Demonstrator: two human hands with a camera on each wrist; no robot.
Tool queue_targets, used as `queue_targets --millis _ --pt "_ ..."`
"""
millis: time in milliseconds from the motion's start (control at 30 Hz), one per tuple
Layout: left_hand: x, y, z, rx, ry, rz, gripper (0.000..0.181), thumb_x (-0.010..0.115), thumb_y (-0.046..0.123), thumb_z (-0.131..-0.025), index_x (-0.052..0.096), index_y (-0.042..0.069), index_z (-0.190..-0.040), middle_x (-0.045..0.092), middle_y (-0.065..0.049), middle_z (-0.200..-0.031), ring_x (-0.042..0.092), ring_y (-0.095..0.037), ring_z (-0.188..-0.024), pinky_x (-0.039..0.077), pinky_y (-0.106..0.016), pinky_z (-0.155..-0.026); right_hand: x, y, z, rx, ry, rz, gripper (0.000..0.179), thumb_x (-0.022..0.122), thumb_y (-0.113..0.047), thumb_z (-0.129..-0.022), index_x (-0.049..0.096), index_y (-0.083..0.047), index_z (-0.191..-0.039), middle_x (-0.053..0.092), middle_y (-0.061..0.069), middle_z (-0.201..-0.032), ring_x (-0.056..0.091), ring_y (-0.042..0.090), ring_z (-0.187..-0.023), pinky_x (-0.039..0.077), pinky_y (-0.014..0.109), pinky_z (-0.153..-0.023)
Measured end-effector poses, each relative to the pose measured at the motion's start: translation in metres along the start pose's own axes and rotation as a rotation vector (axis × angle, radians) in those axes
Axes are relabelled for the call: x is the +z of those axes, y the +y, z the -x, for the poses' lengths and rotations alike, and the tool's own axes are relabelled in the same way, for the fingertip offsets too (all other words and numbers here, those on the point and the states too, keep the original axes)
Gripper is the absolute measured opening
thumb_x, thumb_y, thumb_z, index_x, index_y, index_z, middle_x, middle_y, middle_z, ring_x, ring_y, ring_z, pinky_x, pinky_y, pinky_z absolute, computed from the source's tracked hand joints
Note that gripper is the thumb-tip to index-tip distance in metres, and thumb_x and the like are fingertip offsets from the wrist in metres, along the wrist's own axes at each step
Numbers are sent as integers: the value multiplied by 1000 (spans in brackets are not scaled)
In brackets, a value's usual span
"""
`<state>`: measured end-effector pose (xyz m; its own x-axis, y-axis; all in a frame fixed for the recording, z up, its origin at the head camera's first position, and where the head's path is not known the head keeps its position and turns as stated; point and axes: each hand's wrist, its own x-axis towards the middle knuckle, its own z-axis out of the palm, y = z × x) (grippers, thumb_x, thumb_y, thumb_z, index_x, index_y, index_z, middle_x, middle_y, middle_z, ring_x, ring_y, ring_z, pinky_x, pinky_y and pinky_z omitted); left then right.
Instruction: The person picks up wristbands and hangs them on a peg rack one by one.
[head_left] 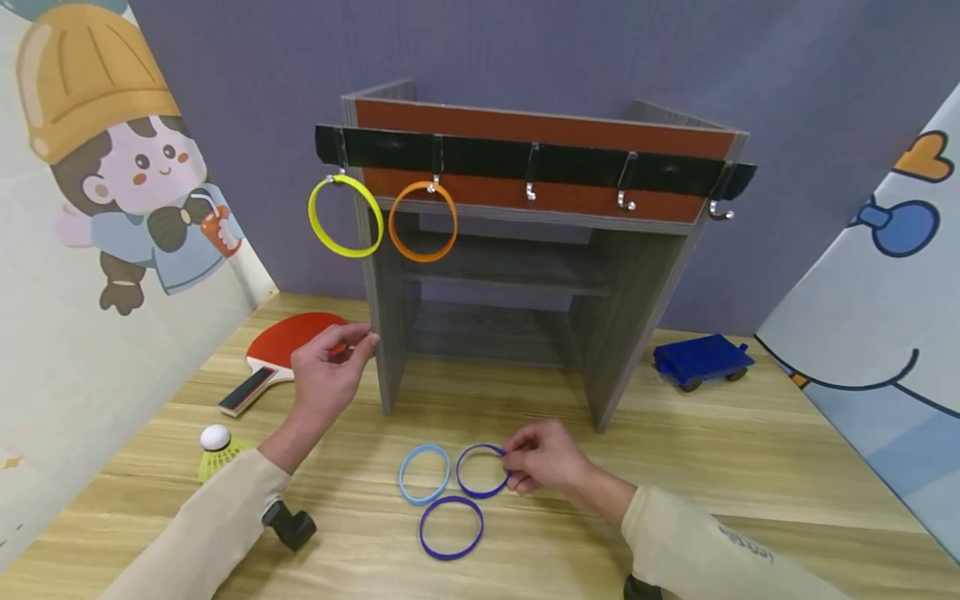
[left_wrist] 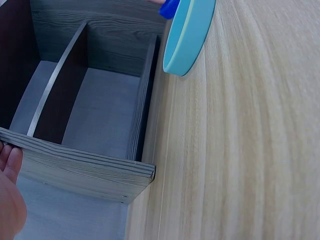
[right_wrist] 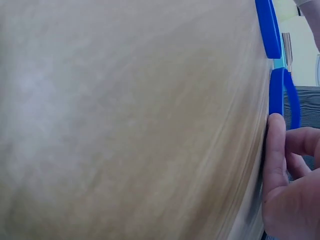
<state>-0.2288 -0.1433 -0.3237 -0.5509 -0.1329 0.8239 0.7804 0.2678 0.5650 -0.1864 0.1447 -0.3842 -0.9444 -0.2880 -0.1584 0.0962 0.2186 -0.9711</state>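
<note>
Right hand (head_left: 547,457), fingers curled, pinches the upper dark-blue ring (head_left: 482,496).

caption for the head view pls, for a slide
The right hand pinches a dark blue ring; a yellow ring and an orange ring hang from hooks.

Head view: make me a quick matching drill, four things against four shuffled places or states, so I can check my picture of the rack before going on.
Things
1. yellow ring
2. light blue ring
3. right hand
4. orange ring

Places or states
A. pinches a dark blue ring
B. hangs on the second hook from the left
C. hangs on the leftmost hook
D. lies on the tabletop

Pairs: 1-C, 2-D, 3-A, 4-B
</note>
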Motion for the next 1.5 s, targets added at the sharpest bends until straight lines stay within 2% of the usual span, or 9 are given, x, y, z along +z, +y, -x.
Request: queue_targets --millis 33,333,633,967,1267,1500 --pt "0 5 -1 -1 -1 -3 15 69 -20 -74 66 -15 -88 65 -24 -79 65 -13 -66 54 -19 -62 0 1 0 -4 6 -4 16 64 10 -79 61 14 -94 62 17 -73 63 18 -52 57 33 -53" --pt "0 4 0 1 1 8 15 69 -20 -74 66 -15 -88 65 -25 -79 65 -12 -66 54 -18 -62 -5 1 3 -5 44 -37 15 62 9 -79 58 13 -92 62 19 -71 65 22 -55 57 33 -54" --pt "0 4 -1 -1 -1 12 16 69 -20 -74 66 -16 -88 65 -25 -79 66 -13 -67 55 -20 -62 -13 -5 11 -43 32 -81 16 63 9 -79 56 16 -93 61 21 -78 67 27 -64 58 35 -60" --pt "0 3 -1 1 3 22 16 69 -21 -73 66 -16 -88 65 -26 -79 65 -12 -67 55 -19 -62 -21 -9 17 -53 20 -147 10 64 13 -78 58 11 -85 61 23 -83 67 28 -67 58 36 -64" --pt "0 4 0 0 5 18 16 69 -21 -73 66 -16 -88 65 -26 -79 65 -11 -68 54 -19 -62 -26 -11 21 -50 90 -184 11 65 15 -74 59 10 -82 58 19 -82 67 29 -69 57 38 -67" --pt "1 5 0 -2 7 14 15 69 -20 -74 66 -16 -88 65 -26 -79 65 -10 -68 55 -21 -62 -32 -15 20 -71 138 -241 12 61 18 -73 57 10 -81 57 22 -84 68 31 -72 57 39 -69"
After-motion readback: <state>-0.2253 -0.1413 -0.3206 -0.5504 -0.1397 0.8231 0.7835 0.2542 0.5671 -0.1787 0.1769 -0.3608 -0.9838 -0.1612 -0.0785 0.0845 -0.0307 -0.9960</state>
